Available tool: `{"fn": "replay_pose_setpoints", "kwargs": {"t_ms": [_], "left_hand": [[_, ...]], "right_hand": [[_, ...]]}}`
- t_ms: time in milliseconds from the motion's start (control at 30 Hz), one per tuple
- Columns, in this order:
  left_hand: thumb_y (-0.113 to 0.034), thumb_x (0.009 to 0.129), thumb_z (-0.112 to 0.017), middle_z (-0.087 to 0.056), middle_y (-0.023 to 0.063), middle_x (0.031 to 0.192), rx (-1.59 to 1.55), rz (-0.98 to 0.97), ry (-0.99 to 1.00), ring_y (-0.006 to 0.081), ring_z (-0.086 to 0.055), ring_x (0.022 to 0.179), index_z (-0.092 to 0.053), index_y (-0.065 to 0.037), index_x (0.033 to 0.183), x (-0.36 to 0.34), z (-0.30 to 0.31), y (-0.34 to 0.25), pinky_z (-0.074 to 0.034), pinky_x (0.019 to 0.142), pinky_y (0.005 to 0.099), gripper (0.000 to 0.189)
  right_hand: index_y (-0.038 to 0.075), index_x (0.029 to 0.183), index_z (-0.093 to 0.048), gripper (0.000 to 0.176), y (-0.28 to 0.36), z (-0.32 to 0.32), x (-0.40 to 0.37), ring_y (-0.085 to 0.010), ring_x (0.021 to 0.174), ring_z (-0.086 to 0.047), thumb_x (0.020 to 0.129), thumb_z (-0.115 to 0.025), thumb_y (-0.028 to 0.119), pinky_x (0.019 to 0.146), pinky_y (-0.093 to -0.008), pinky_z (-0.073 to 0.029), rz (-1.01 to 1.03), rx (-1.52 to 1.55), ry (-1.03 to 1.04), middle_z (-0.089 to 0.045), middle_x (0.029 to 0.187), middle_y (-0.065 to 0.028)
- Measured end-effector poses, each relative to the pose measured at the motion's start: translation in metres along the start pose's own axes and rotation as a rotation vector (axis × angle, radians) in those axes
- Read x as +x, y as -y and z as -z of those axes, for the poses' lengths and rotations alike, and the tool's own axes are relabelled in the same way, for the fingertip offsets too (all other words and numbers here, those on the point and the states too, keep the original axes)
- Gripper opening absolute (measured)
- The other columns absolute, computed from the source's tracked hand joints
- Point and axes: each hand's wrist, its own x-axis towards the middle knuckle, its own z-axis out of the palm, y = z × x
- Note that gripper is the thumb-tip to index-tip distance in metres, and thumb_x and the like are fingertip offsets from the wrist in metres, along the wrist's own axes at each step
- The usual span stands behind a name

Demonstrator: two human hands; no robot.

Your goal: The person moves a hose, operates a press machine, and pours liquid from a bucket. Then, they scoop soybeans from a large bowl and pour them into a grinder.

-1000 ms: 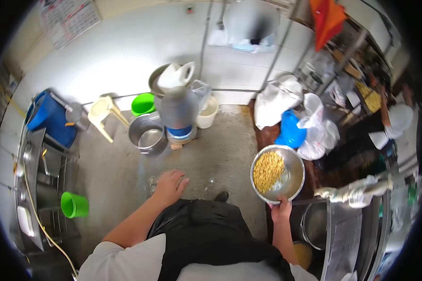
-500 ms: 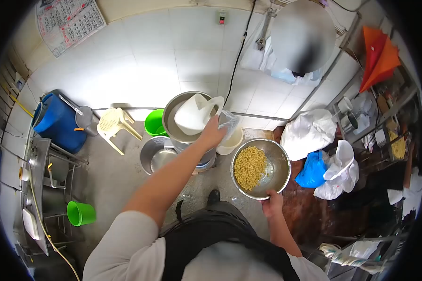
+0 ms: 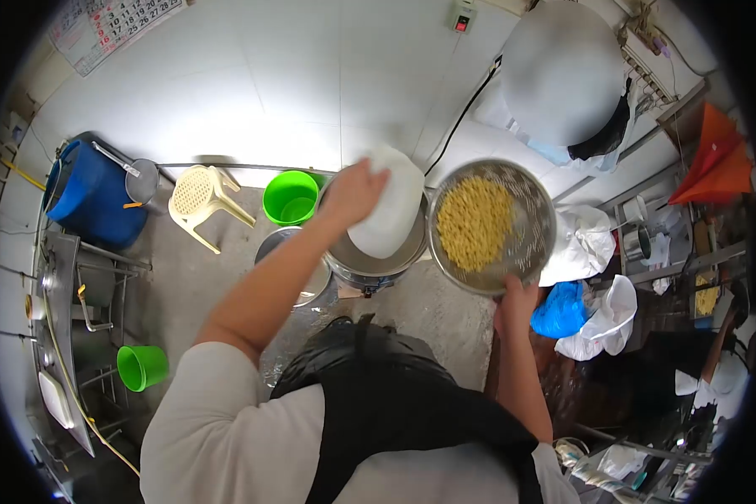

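Note:
My left hand grips a white plastic scoop that looks like a cut-down jug, tilted over the mouth of a deep round metal drum. The drum's inside is mostly hidden by the scoop and my arm. On the right, my right hand is closed on the near rim of a perforated metal colander. Small yellow pieces, like kernels or pulses, lie heaped on its left side. The colander is raised beside the drum, its left edge right at the drum's rim.
Left of the drum are a bright green tub and a metal basin. A cream plastic stool and blue barrel stand farther left. White sacks and a blue bag lie on the right.
The colander has come up and toward the drum in my right hand. My left hand has shifted left and tipped the scoop more upright. The view has moved too.

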Motion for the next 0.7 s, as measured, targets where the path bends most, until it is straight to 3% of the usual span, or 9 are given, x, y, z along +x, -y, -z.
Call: {"fn": "replay_pose_setpoints", "kwargs": {"t_ms": [67,133,200,400,467,500,533,667,700], "left_hand": [[-0.042,0.105,-0.053,-0.073,0.0229,0.102,-0.258,0.039,-0.053,0.0391,-0.070,0.098,-0.063,0.001,0.116,-0.016,0.076,0.014,-0.054,0.089,0.0488,0.045],[-0.041,0.105,-0.056,-0.069,0.0096,0.087,-0.532,0.039,-0.115,0.0210,-0.067,0.083,-0.063,-0.001,0.112,-0.034,0.130,0.034,-0.053,0.081,0.0358,0.040],[-0.036,0.105,-0.059,-0.059,-0.0004,0.078,-0.577,0.090,-0.205,0.0090,-0.056,0.074,-0.062,-0.003,0.109,-0.060,0.177,0.039,-0.048,0.073,0.0263,0.033],[-0.032,0.104,-0.061,-0.058,-0.0010,0.077,-0.664,0.303,-0.292,0.0073,-0.054,0.073,-0.062,-0.004,0.107,-0.101,0.195,0.149,-0.046,0.068,0.0256,0.029],[-0.031,0.104,-0.061,-0.062,0.0032,0.080,-0.470,0.460,-0.325,0.0114,-0.057,0.072,-0.062,0.000,0.109,-0.114,0.193,0.170,-0.048,0.068,0.0301,0.031],[-0.031,0.103,-0.062,-0.069,0.0129,0.089,-0.349,0.364,-0.387,0.0216,-0.064,0.078,-0.062,0.004,0.113,-0.117,0.185,0.196,-0.052,0.072,0.0380,0.036],[-0.031,0.103,-0.062,-0.069,0.0129,0.089,-0.352,0.372,-0.377,0.0216,-0.064,0.078,-0.062,0.004,0.113,-0.122,0.177,0.218,-0.052,0.072,0.0380,0.036],[-0.035,0.101,-0.063,-0.071,0.0260,0.105,-0.214,0.440,-0.271,0.0369,-0.069,0.093,-0.062,0.008,0.118,-0.130,0.168,0.234,-0.052,0.082,0.0441,0.046],[-0.037,0.100,-0.064,-0.070,0.0285,0.108,-0.181,0.436,-0.197,0.0400,-0.069,0.098,-0.062,0.009,0.119,-0.129,0.167,0.233,-0.052,0.085,0.0447,0.050]], "right_hand": [[-0.004,0.154,-0.035,0.073,-0.008,-0.043,0.003,-0.0277,0.131,-0.054,0.084,-0.054,-0.005,0.115,-0.0362,-0.039,0.175,-0.141,0.062,-0.054,0.144,-0.0155],[0.002,0.157,-0.034,0.073,-0.010,-0.088,0.005,-0.0298,0.133,-0.055,0.086,-0.050,-0.007,0.105,-0.0386,-0.050,0.463,-0.408,0.106,-0.055,0.146,-0.0162],[0.004,0.158,-0.034,0.076,-0.026,-0.129,0.006,-0.0333,0.136,-0.053,0.084,-0.050,-0.008,0.107,-0.0410,-0.049,0.546,-0.575,0.097,-0.051,0.150,-0.0185],[0.016,0.158,-0.037,0.087,-0.066,-0.177,-0.011,-0.0484,0.135,-0.049,0.079,-0.061,-0.011,0.103,-0.0474,-0.051,0.764,-1.045,0.257,-0.038,0.157,-0.0238],[0.015,0.158,-0.038,0.088,-0.070,-0.178,-0.018,-0.0477,0.135,-0.050,0.078,-0.065,-0.009,0.101,-0.0474,-0.053,0.833,-1.093,0.325,-0.038,0.158,-0.0225],[0.013,0.158,-0.038,0.091,-0.068,-0.180,-0.021,-0.0470,0.134,-0.051,0.075,-0.069,-0.009,0.104,-0.0467,-0.051,0.876,-1.079,0.310,-0.037,0.159,-0.0226],[0.013,0.158,-0.038,0.091,-0.063,-0.181,-0.024,-0.0470,0.134,-0.051,0.075,-0.069,-0.009,0.104,-0.0467,-0.051,0.867,-1.088,0.314,-0.037,0.159,-0.0226],[0.003,0.156,-0.036,0.083,-0.055,-0.168,-0.026,-0.0433,0.132,-0.055,0.078,-0.063,-0.009,0.112,-0.0465,-0.045,0.898,-1.034,-0.031,-0.043,0.154,-0.0236],[0.001,0.154,-0.039,0.077,-0.060,-0.154,-0.030,-0.0401,0.129,-0.058,0.080,-0.060,-0.008,0.109,-0.0458,-0.047,0.609,-0.773,-0.111,-0.050,0.147,-0.0212]]}}
